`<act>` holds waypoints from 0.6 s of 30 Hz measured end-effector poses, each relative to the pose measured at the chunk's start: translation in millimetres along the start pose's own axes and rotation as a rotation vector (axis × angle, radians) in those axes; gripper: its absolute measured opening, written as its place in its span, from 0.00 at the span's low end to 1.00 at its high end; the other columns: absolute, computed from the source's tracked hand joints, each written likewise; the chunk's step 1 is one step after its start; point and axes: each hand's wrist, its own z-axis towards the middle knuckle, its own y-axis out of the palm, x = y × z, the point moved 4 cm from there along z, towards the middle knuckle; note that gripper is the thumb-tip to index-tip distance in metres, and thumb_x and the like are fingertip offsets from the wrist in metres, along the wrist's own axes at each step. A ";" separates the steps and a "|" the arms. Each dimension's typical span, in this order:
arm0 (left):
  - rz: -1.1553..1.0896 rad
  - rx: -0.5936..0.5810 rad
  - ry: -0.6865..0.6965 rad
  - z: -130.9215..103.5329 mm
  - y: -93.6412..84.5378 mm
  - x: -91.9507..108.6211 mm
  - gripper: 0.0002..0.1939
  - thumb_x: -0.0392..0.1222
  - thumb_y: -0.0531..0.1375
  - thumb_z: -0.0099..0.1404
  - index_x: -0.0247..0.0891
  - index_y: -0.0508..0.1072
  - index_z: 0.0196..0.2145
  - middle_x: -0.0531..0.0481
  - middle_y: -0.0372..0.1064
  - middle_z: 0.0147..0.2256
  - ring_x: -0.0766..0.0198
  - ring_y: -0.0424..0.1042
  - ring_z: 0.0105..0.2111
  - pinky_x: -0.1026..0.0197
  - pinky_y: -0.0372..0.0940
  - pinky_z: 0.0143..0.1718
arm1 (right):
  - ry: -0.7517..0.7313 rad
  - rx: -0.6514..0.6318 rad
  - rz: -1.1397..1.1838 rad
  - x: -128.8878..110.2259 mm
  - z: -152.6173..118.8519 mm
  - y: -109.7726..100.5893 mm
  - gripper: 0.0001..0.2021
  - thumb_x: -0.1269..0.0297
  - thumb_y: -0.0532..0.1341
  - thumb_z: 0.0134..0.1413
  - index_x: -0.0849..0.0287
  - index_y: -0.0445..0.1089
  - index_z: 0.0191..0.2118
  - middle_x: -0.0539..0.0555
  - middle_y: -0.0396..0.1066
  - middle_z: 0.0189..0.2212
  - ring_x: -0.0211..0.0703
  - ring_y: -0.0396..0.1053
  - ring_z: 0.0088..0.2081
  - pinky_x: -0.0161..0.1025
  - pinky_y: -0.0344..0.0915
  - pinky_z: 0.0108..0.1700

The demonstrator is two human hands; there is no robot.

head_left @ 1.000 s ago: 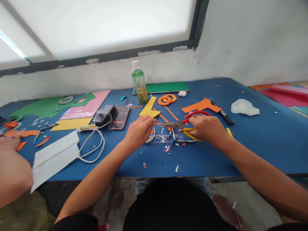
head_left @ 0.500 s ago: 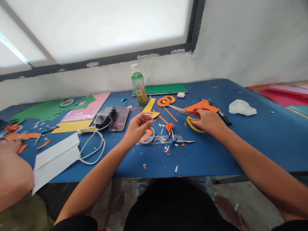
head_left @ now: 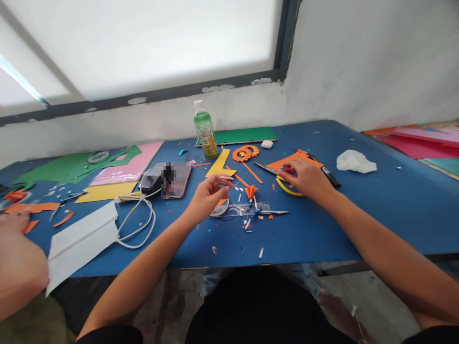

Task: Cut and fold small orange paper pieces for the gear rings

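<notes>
My left hand (head_left: 210,197) is above the table with thumb and fingers pinched. A thin, clear-looking strip (head_left: 236,183) shows at the fingertips; its kind is too small to make out. Below these fingers a tape roll (head_left: 225,210) lies on a clear ruler (head_left: 265,206), partly hidden by the hand. My right hand (head_left: 304,177) is closed over the handles of the scissors (head_left: 268,169); a yellow loop shows beneath and the red one is mostly covered. Their blades point left, beside orange paper (head_left: 301,158). An orange folded paper flower (head_left: 251,191) lies between my hands.
A drink bottle (head_left: 205,131) stands near the wall, by a green board (head_left: 244,135). Orange paper rings (head_left: 244,153), yellow paper (head_left: 219,163) and a phone (head_left: 182,179) with a white cable (head_left: 152,224) lie around. Another person's hand (head_left: 14,222) rests at far left.
My right hand has slid slightly left over the scissors' handles and covers more of the red one. My left hand stays pinched in nearly the same place. The view has shifted slightly.
</notes>
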 end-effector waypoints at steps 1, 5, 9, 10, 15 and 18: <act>0.092 -0.004 0.058 -2.0 3.0 1.9 0.12 0.37 0.59 0.55 0.36 0.69 0.39 0.49 0.72 0.33 0.70 0.69 0.26 0.66 0.64 0.28 | -0.066 0.029 0.087 -11.9 -2.8 -2.4 0.18 0.54 0.55 0.56 0.64 0.69 0.42 0.60 0.71 0.38 0.47 0.69 0.40 0.41 0.64 0.40; 0.285 -0.101 0.129 -8.2 17.6 -0.3 0.11 0.37 0.55 0.60 0.37 0.69 0.42 0.48 0.73 0.33 0.66 0.71 0.30 0.64 0.65 0.31 | -0.321 0.026 0.334 -61.6 -17.6 -7.4 0.16 0.54 0.56 0.56 0.61 0.68 0.41 0.56 0.71 0.35 0.40 0.69 0.33 0.36 0.66 0.36; 0.298 -0.136 0.104 -7.7 22.2 -8.5 0.12 0.39 0.54 0.61 0.37 0.68 0.43 0.48 0.73 0.34 0.64 0.72 0.35 0.64 0.66 0.34 | -0.404 0.028 0.374 -76.6 -25.1 -8.5 0.11 0.59 0.56 0.57 0.59 0.70 0.38 0.55 0.72 0.34 0.40 0.70 0.35 0.36 0.66 0.38; 0.293 -0.142 0.097 -7.2 22.4 -9.8 0.12 0.39 0.54 0.62 0.37 0.68 0.43 0.48 0.73 0.34 0.64 0.72 0.35 0.63 0.66 0.34 | -0.408 0.028 0.371 -75.5 -25.3 -8.2 0.10 0.60 0.56 0.57 0.59 0.70 0.38 0.55 0.72 0.34 0.40 0.70 0.36 0.36 0.66 0.38; 0.302 -0.159 0.090 -6.5 23.8 -10.0 0.13 0.41 0.54 0.62 0.36 0.68 0.44 0.46 0.73 0.34 0.64 0.71 0.34 0.62 0.66 0.35 | -0.454 -0.003 0.387 -72.5 -24.4 -6.6 0.09 0.62 0.56 0.57 0.59 0.71 0.37 0.54 0.73 0.34 0.39 0.71 0.35 0.35 0.66 0.38; 0.298 -0.166 0.099 -6.8 24.7 -10.0 0.13 0.42 0.54 0.63 0.36 0.68 0.44 0.46 0.72 0.35 0.64 0.71 0.34 0.62 0.66 0.35 | -0.506 -0.006 0.395 -76.9 -24.6 -6.2 0.08 0.63 0.56 0.58 0.59 0.70 0.35 0.53 0.73 0.32 0.38 0.70 0.34 0.34 0.66 0.37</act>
